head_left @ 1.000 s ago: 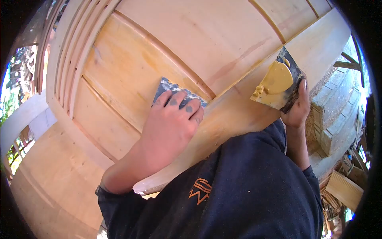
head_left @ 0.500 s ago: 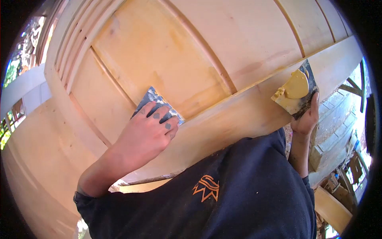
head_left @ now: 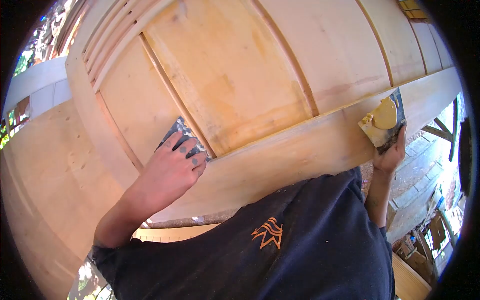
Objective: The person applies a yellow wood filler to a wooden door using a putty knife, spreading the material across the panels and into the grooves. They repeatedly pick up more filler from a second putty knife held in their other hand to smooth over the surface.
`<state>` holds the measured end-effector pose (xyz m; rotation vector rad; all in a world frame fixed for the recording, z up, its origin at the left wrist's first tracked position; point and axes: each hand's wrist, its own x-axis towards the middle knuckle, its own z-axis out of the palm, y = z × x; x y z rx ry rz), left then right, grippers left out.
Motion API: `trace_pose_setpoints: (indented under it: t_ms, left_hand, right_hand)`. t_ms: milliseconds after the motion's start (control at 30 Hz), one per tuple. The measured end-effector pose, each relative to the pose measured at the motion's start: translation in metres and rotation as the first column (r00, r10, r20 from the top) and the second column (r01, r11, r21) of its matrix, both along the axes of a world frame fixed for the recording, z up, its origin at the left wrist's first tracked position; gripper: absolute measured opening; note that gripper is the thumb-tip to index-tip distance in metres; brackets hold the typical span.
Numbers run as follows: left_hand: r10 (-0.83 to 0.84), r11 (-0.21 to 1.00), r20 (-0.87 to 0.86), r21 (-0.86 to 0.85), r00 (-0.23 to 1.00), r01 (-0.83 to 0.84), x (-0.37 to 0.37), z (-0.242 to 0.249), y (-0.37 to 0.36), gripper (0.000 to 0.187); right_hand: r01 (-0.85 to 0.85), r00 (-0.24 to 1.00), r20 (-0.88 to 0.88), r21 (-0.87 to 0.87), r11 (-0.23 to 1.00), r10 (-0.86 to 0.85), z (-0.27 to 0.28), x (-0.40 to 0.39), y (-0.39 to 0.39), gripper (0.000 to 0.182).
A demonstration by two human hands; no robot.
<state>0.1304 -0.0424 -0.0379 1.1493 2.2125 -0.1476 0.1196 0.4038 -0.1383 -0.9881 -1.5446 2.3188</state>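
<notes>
Pinched in the fingers of my left hand (head_left: 172, 167) is a dark, wide putty knife (head_left: 179, 136) with whitish smears along its blade. Its blade lies over the narrow left panel (head_left: 137, 87), close beside a thin wooden strip (head_left: 172, 91) and the lower rail (head_left: 260, 172). Grey spots mark the knuckles. At the right, my right hand (head_left: 391, 157) grips the lower edge of a dark, flat spreader (head_left: 389, 141), which carries a thick lump of yellow putty (head_left: 385, 115). The wide middle panel (head_left: 235, 75) shows yellowish smears.
Further panels (head_left: 340, 50) divided by wooden strips run to the upper right. Slats (head_left: 112, 35) stand at the upper left, and a broad pale wooden board (head_left: 55, 185) curves down the left side. Wood pieces (head_left: 425, 250) lie on the ground at the lower right.
My left hand has moved the putty knife left, from the middle panel across the strip to the narrow panel. My right hand still holds the spreader with putty. The view has shifted.
</notes>
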Motion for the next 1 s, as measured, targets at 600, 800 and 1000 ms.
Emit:
trace_pose_setpoints:
  t_ms: [600, 800, 1000]
  left_hand:
    - [0.009, 0.994, 0.064, 0.112, 0.998, -0.016, -0.029, -0.007, 0.029, 0.02]
    - [0.459, 0.838, -0.069, 0.363, 0.886, -0.407, -0.028, 0.013, -0.038, 0.021]
    - [0.849, 0.25, 0.266, 0.558, 0.456, -0.791, -0.003, 0.013, -0.054, 0.033]
  right_hand:
    - [0.005, 1.0, 0.002, 0.046, 0.999, -0.005, 0.006, 0.0, 0.002, 0.046]
    - [0.102, 0.993, 0.03, 0.196, 0.975, -0.11, 0.018, -0.016, -0.023, 0.044]
    - [-0.143, 0.988, -0.031, 0.167, 0.976, 0.15, 0.027, -0.025, -0.028, 0.042]
